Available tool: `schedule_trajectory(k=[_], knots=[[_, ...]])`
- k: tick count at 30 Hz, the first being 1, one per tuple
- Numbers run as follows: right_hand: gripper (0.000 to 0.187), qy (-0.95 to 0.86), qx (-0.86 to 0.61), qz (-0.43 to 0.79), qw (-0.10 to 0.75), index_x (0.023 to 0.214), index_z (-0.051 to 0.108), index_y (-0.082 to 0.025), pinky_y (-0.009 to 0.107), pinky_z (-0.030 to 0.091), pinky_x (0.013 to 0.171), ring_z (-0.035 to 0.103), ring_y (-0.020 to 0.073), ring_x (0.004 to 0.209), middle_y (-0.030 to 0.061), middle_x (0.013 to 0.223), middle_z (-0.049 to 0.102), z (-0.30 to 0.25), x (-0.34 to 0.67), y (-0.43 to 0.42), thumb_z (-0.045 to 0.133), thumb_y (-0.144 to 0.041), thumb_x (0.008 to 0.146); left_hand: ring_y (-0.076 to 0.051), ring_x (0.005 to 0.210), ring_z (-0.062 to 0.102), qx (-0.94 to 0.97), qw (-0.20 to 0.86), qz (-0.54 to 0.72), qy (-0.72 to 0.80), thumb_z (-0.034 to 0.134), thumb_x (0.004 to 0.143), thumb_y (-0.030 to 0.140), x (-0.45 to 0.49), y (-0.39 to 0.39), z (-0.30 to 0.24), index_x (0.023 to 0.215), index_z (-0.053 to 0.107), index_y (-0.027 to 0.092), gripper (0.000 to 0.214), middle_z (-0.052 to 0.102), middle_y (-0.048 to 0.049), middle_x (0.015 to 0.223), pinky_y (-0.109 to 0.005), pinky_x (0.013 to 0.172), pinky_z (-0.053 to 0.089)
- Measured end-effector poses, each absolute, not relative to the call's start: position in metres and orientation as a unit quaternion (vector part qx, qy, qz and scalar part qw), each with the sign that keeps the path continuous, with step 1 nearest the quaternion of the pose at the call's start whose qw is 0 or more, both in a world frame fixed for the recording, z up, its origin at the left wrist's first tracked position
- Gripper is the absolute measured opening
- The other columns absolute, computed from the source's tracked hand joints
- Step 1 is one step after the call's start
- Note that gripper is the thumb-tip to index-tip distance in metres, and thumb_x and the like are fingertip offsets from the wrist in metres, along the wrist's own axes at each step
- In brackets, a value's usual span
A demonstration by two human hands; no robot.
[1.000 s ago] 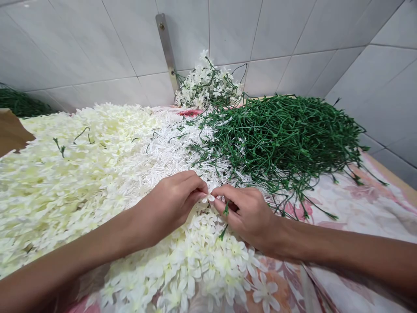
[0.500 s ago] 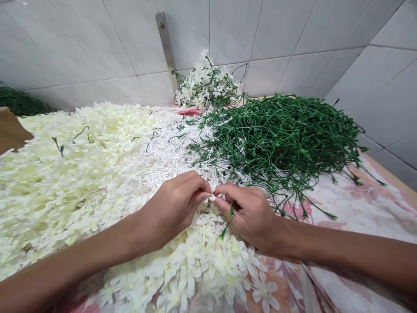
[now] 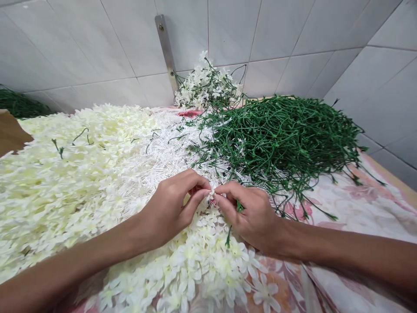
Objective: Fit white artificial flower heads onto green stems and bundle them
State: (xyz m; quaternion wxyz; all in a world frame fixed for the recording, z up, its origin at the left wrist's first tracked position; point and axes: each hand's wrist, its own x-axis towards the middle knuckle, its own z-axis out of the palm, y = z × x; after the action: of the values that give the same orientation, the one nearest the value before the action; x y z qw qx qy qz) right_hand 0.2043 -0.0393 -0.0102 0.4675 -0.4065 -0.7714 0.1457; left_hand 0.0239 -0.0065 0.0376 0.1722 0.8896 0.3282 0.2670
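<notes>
Your left hand [image 3: 171, 206] and right hand [image 3: 250, 215] pinch one small white artificial blossom [image 3: 211, 194] between pressed fingertips [image 3: 203, 184].

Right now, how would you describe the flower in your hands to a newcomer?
Beside the heap of green stems, over the mass of cream artificial blossoms, your left hand and right hand meet. The small white blossom pinched between their fingers is it: the only one held off the pile.
</notes>
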Motion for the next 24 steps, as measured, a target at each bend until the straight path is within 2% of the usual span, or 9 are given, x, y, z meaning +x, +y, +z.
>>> schedule_trajectory(k=[5, 8, 11, 13, 16, 18, 21, 22, 24], knots=[[0.017, -0.778, -0.404, 0.172, 0.449, 0.08, 0.057, -0.015, 0.017, 0.035, 0.047, 0.043, 0.0061, 0.047, -0.0046, 0.059, 0.05, -0.012, 0.206, -0.04, 0.046, -0.003, 0.078, -0.01, 0.068, 0.057, 0.885, 0.203, 0.26, 0.329, 0.051, 0.089, 0.015, 0.024, -0.007, 0.041, 0.083, 0.059, 0.015, 0.01, 0.062, -0.0017, 0.076, -0.02, 0.06, 0.044], [0.016, -0.776, -0.401, 0.192, 0.447, 0.08, 0.058, -0.015, 0.017, 0.036, 0.047, 0.045, 0.0064, 0.048, -0.0041, 0.059, 0.051, -0.01, 0.206, -0.039, 0.046, -0.004, 0.079, -0.013, 0.072, 0.057, 0.879, 0.211, 0.26, 0.341, 0.053, 0.088, 0.023, 0.024, -0.008, 0.045, 0.081, 0.059, 0.015, 0.012, 0.062, -0.0035, 0.078, -0.023, 0.063, 0.045], [0.014, -0.778, -0.382, 0.193, 0.461, 0.079, 0.058, -0.015, 0.017, 0.036, 0.047, 0.045, 0.0061, 0.047, -0.0033, 0.061, 0.055, -0.008, 0.205, -0.038, 0.046, -0.006, 0.081, -0.016, 0.084, 0.059, 0.877, 0.206, 0.251, 0.354, 0.062, 0.083, 0.034, 0.025, -0.01, 0.046, 0.099, 0.059, 0.014, 0.025, 0.064, -0.0062, 0.092, -0.028, 0.073, 0.049], [0.014, -0.779, -0.379, 0.19, 0.462, 0.079, 0.058, -0.015, 0.018, 0.038, 0.05, 0.047, 0.0065, 0.05, -0.0019, 0.064, 0.057, -0.007, 0.205, -0.038, 0.047, -0.008, 0.082, -0.016, 0.087, 0.061, 0.877, 0.224, 0.23, 0.359, 0.061, 0.084, 0.032, 0.026, -0.01, 0.045, 0.105, 0.059, 0.016, 0.027, 0.066, -0.0055, 0.097, -0.028, 0.075, 0.05], [0.011, -0.774, -0.412, 0.219, 0.428, 0.083, 0.057, -0.015, 0.018, 0.034, 0.047, 0.044, 0.0062, 0.046, -0.0036, 0.06, 0.054, -0.006, 0.205, -0.039, 0.047, -0.011, 0.085, -0.012, 0.073, 0.062, 0.858, 0.272, 0.211, 0.38, 0.057, 0.086, 0.023, 0.025, -0.006, 0.045, 0.089, 0.065, 0.018, 0.01, 0.069, -0.0008, 0.083, -0.022, 0.063, 0.049], [0.009, -0.763, -0.448, 0.259, 0.387, 0.089, 0.054, -0.015, 0.019, 0.028, 0.042, 0.037, 0.0061, 0.04, -0.0076, 0.052, 0.044, -0.005, 0.205, -0.041, 0.045, -0.018, 0.088, -0.012, 0.066, 0.062, 0.843, 0.285, 0.22, 0.401, 0.058, 0.085, 0.022, 0.024, -0.002, 0.048, 0.079, 0.066, 0.017, 0.011, 0.069, 0.0002, 0.075, -0.02, 0.055, 0.047], [0.016, -0.764, -0.46, 0.292, 0.346, 0.102, 0.047, -0.016, 0.02, 0.023, 0.041, 0.034, 0.007, 0.038, -0.0107, 0.049, 0.035, -0.003, 0.205, -0.042, 0.042, -0.029, 0.093, -0.012, 0.066, 0.064, 0.835, 0.282, 0.243, 0.406, 0.06, 0.083, 0.021, 0.019, 0.001, 0.053, 0.077, 0.068, 0.016, 0.011, 0.071, -0.001, 0.075, -0.021, 0.056, 0.048], [0.017, -0.77, -0.452, 0.286, 0.347, 0.1, 0.046, -0.017, 0.02, 0.023, 0.042, 0.034, 0.007, 0.038, -0.0104, 0.05, 0.034, -0.003, 0.205, -0.041, 0.039, -0.03, 0.094, -0.012, 0.068, 0.064, 0.836, 0.282, 0.247, 0.401, 0.06, 0.083, 0.02, 0.017, 0.0, 0.054, 0.079, 0.069, 0.016, 0.01, 0.071, -0.0013, 0.077, -0.021, 0.058, 0.048], [0.02, -0.786, -0.429, 0.254, 0.364, 0.086, 0.048, -0.017, 0.021, 0.025, 0.045, 0.033, 0.0067, 0.041, -0.0082, 0.052, 0.034, -0.003, 0.204, -0.04, 0.035, -0.028, 0.096, -0.012, 0.071, 0.065, 0.84, 0.277, 0.257, 0.389, 0.06, 0.084, 0.018, 0.012, -0.003, 0.054, 0.082, 0.069, 0.017, 0.01, 0.072, -0.0016, 0.08, -0.021, 0.063, 0.05]])
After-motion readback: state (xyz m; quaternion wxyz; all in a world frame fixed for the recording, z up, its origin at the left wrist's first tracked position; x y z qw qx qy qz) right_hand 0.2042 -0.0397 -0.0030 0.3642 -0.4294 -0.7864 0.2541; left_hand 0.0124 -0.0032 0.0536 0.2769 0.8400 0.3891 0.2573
